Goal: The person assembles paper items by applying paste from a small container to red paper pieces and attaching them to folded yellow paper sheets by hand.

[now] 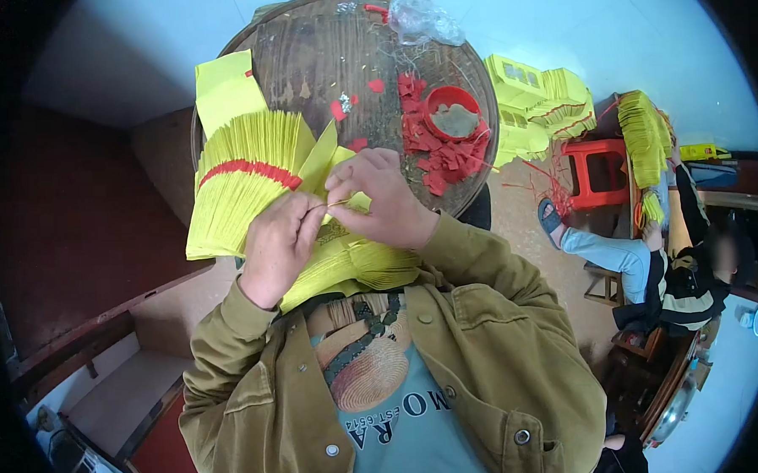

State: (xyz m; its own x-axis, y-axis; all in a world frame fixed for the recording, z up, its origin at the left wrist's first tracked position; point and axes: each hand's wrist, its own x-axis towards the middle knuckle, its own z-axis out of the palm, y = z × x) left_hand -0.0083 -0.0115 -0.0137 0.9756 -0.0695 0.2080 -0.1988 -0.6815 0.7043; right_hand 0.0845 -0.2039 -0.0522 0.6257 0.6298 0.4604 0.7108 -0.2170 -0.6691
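Note:
My left hand (279, 237) and my right hand (384, 201) meet in front of my chest, fingertips pinched together. Between them runs a thin strand (337, 204), too fine to make out its material. Under and beside my left hand a thick fan of yellow folded paper (248, 145) leans at the table's near edge, with a red band (253, 167) across it. More yellow folded paper (372, 266) lies below both hands, against my body, partly hidden by them. A flat yellow sheet (230, 91) rests behind the fan.
The round wooden table (303, 41) holds a red bowl (477, 105) of grey paste, red paper scraps (448, 167) and a crumpled plastic bag (424, 15). To the right are yellow paper stacks (516, 87), a red stool (596, 172) and a seated person (694, 278).

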